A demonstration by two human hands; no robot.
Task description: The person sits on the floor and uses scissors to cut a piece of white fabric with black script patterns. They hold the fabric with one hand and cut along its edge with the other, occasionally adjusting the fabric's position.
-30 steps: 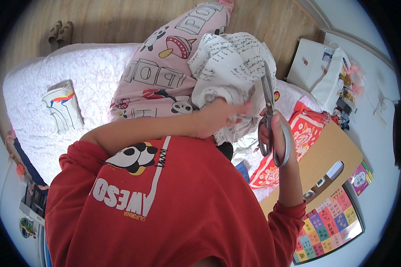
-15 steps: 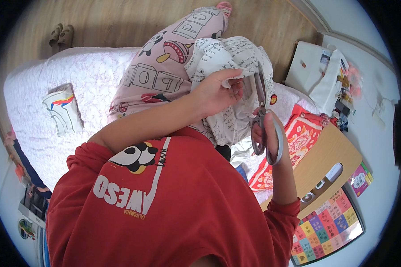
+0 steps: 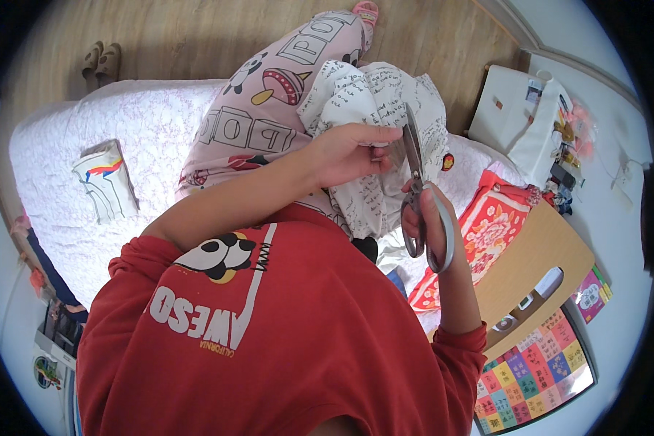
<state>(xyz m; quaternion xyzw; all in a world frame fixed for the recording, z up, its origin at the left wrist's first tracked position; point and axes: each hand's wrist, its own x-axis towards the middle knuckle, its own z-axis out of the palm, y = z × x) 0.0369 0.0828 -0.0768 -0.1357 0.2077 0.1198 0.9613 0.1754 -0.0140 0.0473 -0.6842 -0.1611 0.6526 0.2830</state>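
A pair of large grey metal scissors [image 3: 415,156] points away from me, its blades close together. My right hand [image 3: 434,214] grips them by the handles, at the right of my lap. Across my knees lies a bunched white cloth [image 3: 407,83] with black handwriting-like print. My left hand [image 3: 352,154] is over the cloth, thumb and forefinger drawn together beside the blades, the other fingers curled. Whatever is pinched there is too small or hidden to make out. Beneath the cloth are pink patterned trousers [image 3: 248,131].
I sit on a bed with a pale patterned cover [image 3: 43,145]. A white packet [image 3: 105,185] lies to the left. To the right are a red floral cloth [image 3: 490,225], a wooden board with a cut-out handle [image 3: 538,254] and a white bag [image 3: 505,109]. Brown slippers [image 3: 107,62] rest on the floor.
My left hand has turned and the cloth edge seen in its fingers before no longer shows there. The scissors have shifted slightly left and nearer, tilting left at the tip.
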